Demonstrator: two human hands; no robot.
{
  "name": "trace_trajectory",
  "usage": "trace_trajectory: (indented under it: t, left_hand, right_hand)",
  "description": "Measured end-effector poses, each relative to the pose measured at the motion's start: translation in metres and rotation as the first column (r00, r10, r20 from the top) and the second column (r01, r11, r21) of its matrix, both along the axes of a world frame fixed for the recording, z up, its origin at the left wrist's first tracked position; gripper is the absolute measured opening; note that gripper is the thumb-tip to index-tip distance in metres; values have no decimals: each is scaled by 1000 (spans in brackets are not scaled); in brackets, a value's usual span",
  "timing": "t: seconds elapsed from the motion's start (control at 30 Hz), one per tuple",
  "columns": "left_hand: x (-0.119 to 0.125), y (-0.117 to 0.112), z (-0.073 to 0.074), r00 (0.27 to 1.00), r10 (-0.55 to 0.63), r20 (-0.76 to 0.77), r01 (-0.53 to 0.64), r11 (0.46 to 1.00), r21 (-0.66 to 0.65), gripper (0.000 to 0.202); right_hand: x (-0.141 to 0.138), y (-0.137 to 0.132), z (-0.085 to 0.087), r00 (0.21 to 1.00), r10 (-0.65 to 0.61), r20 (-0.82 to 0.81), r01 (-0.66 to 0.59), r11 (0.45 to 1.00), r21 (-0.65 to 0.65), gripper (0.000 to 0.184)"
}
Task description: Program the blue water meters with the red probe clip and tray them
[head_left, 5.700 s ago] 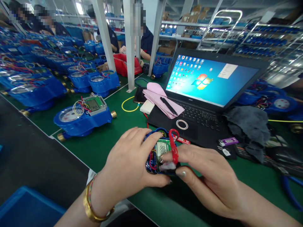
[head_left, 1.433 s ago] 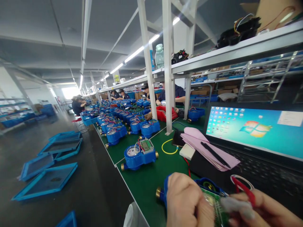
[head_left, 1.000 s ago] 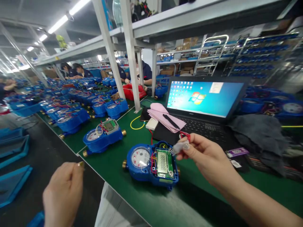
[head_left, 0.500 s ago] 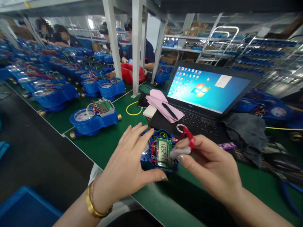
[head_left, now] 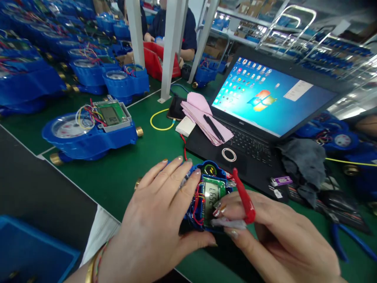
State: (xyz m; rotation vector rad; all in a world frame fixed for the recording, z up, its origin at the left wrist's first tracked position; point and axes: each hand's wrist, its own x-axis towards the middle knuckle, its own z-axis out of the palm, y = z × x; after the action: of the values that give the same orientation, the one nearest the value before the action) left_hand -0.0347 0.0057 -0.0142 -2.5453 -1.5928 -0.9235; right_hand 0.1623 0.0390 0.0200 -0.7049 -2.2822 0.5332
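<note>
A blue water meter (head_left: 206,184) with an exposed green circuit board and a lit LCD lies on the green bench in front of me. My left hand (head_left: 159,216) lies over its left half, fingers stretched across the dial and thumb under the near edge. My right hand (head_left: 273,239) is closed on a red clip lead (head_left: 244,196) and a small white piece, pressed against the board's right edge. Red and blue wires show inside the meter.
An open laptop (head_left: 265,106) stands behind the meter, with pink papers (head_left: 203,118) and a pen on its left corner. Another open blue meter (head_left: 88,131) sits to the left, several more behind. A grey cloth (head_left: 306,161) lies right. Other people sit at the back.
My view has tipped down and closer. My left hand has settled further over the meter. My right hand has brought the red clip and white piece down onto the board's right edge.
</note>
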Motion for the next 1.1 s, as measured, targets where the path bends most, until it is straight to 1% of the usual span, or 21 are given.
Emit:
trace_trajectory:
  t: [0.1,0.2,0.4,0.63,0.9,1.0,1.1]
  left_hand:
    - [0,1,-2,1000,-6,4,5,1000,18,75]
    - [-1,2,-3,1000,-9,-7,9,999,35,75]
    - [-2,2,-5,1000,-16,-23,17,999,47,75]
    - [-1,5,-5,999,-31,-40,33,998,62,76]
    - [-2,3,-5,999,-24,-45,27,998,55,76]
    - [-2,4,-4,998,-29,-52,32,997,69,74]
    - [-2,4,-4,998,-32,-60,37,996,75,73]
  right_hand:
    - [-1,1,2,999,20,41,-19,999,-29,10]
    - [-1,2,2,998,46,39,-44,998,-51,9]
    - [-2,3,4,999,37,30,-35,996,-86,13]
    - [-5,3,2,997,60,-50,-65,993,-96,13]
    - [-9,2,1,995,56,-88,-65,994,-94,15]
    - [-10,4,2,997,59,-52,-63,994,-88,15]
    - [-9,4,4,997,72,-6,-72,994,-84,18]
